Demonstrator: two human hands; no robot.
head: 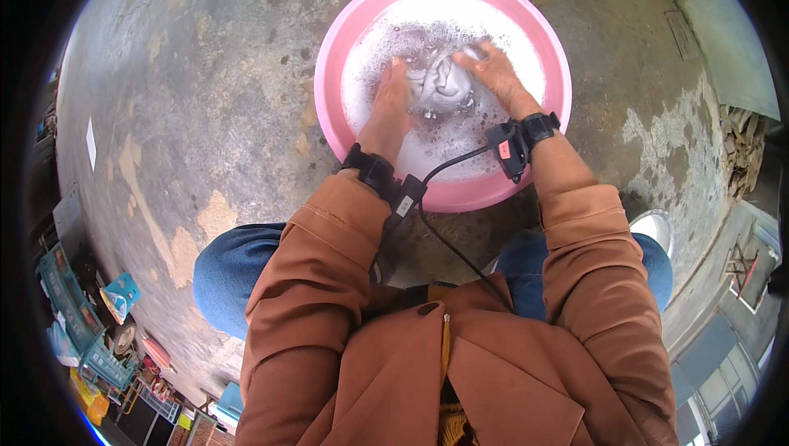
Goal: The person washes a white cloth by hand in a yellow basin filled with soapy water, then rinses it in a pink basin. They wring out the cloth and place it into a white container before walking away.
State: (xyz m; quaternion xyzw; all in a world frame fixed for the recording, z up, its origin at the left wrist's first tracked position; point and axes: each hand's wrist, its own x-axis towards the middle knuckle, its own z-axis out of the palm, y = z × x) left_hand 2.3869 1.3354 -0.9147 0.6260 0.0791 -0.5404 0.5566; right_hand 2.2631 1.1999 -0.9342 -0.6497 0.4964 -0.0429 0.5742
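Observation:
A wet, pale grey cloth [445,83] lies bunched in sudsy water inside a pink plastic basin [444,199]. My right hand [498,76] grips the cloth's upper right side, thumb and fingers bent over it. On the other side, my left hand [390,104] is against or close beside the cloth, thumb pointing away from me. The left fingers are partly hidden by water and foam, so their hold is unclear. White foam [453,8] covers much of the water, thickest along the far side.
Black wrist straps with small devices [508,150] are joined by a cable [453,165] crossing the basin's near rim. The basin stands on a stained concrete floor [216,76]. A whitish round container [654,227] is by my right knee. Teal crates [74,304] stand at far left.

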